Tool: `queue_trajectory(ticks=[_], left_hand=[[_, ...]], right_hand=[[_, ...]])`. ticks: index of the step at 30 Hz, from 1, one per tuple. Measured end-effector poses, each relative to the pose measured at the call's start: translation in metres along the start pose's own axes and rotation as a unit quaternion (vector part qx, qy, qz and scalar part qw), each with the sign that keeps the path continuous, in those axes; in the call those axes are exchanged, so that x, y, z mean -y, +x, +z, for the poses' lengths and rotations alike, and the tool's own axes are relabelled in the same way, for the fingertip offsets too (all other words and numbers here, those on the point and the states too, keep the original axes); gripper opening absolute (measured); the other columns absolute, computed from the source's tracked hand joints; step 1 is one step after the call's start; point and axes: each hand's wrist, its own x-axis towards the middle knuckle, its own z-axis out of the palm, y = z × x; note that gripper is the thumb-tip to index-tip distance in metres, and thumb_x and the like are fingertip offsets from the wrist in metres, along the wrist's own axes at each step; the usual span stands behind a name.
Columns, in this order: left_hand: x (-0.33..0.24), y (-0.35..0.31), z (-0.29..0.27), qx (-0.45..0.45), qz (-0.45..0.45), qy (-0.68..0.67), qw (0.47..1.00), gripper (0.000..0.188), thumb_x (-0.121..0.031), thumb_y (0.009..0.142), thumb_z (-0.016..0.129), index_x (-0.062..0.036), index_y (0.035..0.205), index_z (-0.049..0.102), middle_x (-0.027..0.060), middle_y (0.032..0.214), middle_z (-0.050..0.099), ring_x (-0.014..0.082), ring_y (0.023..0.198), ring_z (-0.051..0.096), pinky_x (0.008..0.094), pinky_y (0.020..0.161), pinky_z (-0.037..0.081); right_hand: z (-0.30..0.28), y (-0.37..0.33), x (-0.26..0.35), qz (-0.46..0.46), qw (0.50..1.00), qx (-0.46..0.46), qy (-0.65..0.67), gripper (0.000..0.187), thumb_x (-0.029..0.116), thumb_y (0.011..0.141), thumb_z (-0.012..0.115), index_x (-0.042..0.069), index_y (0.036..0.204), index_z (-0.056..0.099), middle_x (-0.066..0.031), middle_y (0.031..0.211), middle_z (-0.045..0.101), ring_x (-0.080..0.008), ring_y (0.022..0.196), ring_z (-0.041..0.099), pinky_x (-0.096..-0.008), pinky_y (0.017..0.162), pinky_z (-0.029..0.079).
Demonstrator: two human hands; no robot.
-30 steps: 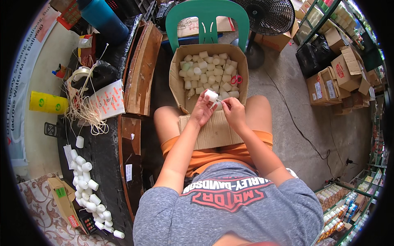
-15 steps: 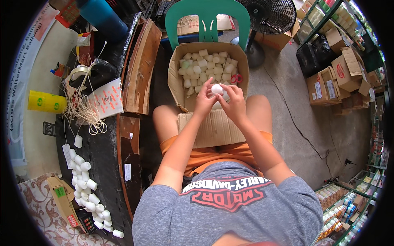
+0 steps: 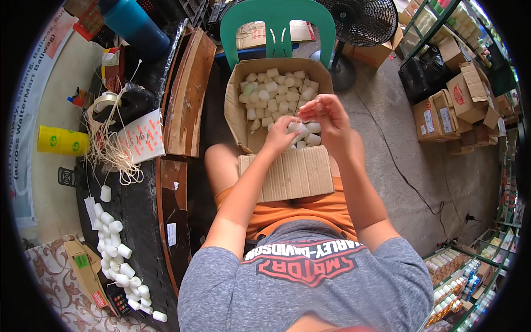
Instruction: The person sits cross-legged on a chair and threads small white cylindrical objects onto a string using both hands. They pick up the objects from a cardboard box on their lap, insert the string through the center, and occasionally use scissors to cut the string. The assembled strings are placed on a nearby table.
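My left hand (image 3: 280,134) pinches a short white votive candle (image 3: 298,129) over the near part of an open cardboard box (image 3: 237,119). Just right of it and slightly higher is my right hand (image 3: 333,117), its fingertips pressed together. Whatever lies between those fingertips is too thin to make out. Many more white candles (image 3: 271,87) fill the box, which stands between my knees and a green plastic chair (image 3: 278,11). My right hand hides the box's right side.
On the black table at left lie a bundle of string (image 3: 113,149), a yellow cup (image 3: 62,140), a tape roll (image 3: 106,100) and a pile of white candles (image 3: 126,269). A standing fan (image 3: 359,22) is behind right. Cartons (image 3: 442,113) and shelves line the right.
My right hand has lifted away from the candle, up and to the right, its fingers now pinched. My left hand keeps the candle and has dropped slightly.
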Motion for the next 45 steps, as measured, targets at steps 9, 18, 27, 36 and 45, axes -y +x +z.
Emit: queue_trajectory(ticks=[9, 18, 27, 36, 45], left_hand=[[0.028, -0.025, -0.001, 0.015, 0.003, -0.053, 0.998, 0.021, -0.023, 0.078, 0.067, -0.0077, 0.093, 0.065, 0.0052, 0.101, 0.060, 0.0175, 0.094, 0.056, 0.0306, 0.081, 0.044], [0.038, -0.030, -0.002, 0.031, -0.122, -0.262, 0.957, 0.015, -0.014, 0.083, 0.063, -0.0003, 0.089, 0.062, 0.0020, 0.083, 0.063, 0.0086, 0.078, 0.057, 0.0216, 0.072, 0.044], [0.041, -0.030, -0.007, 0.031, -0.152, -0.312, 0.938, 0.019, -0.020, 0.087, 0.059, -0.0024, 0.091, 0.061, 0.0014, 0.082, 0.062, 0.0082, 0.079, 0.054, 0.0221, 0.073, 0.041], [0.035, -0.028, -0.012, 0.092, -0.251, -0.231, 0.936, 0.020, -0.024, 0.086, 0.057, -0.0041, 0.086, 0.062, 0.0004, 0.083, 0.062, 0.0080, 0.080, 0.052, 0.0228, 0.076, 0.039], [0.039, -0.025, -0.015, 0.105, -0.249, -0.303, 0.914, 0.017, -0.029, 0.085, 0.053, -0.0128, 0.083, 0.060, -0.0058, 0.078, 0.057, 0.0058, 0.079, 0.051, 0.0203, 0.071, 0.033]], right_hand=[[-0.001, 0.007, 0.027, -0.040, 0.994, -0.095, 0.039, 0.009, 0.007, 0.094, 0.041, 0.002, 0.099, 0.047, -0.0087, 0.093, 0.059, -0.0163, 0.087, 0.061, -0.0297, 0.079, 0.050], [-0.026, 0.003, -0.023, -0.156, 0.787, -0.133, -0.581, 0.067, 0.002, 0.078, 0.057, 0.005, 0.137, 0.025, -0.0225, 0.141, 0.020, -0.0333, 0.124, 0.034, -0.0404, 0.098, 0.037], [-0.031, -0.047, -0.090, 0.176, 0.876, 0.104, -0.436, 0.016, 0.011, 0.081, 0.053, 0.005, 0.093, 0.062, -0.0127, 0.088, 0.061, -0.0315, 0.089, 0.057, -0.0386, 0.077, 0.044], [-0.040, -0.053, -0.117, 0.073, 0.881, -0.004, -0.467, 0.010, 0.012, 0.082, 0.057, 0.003, 0.082, 0.062, -0.0139, 0.081, 0.059, -0.0330, 0.074, 0.058, -0.0382, 0.065, 0.046], [-0.031, -0.051, -0.126, 0.070, 0.880, 0.001, -0.470, 0.010, 0.014, 0.079, 0.060, 0.004, 0.081, 0.061, -0.0126, 0.080, 0.059, -0.0320, 0.074, 0.058, -0.0380, 0.064, 0.046]])
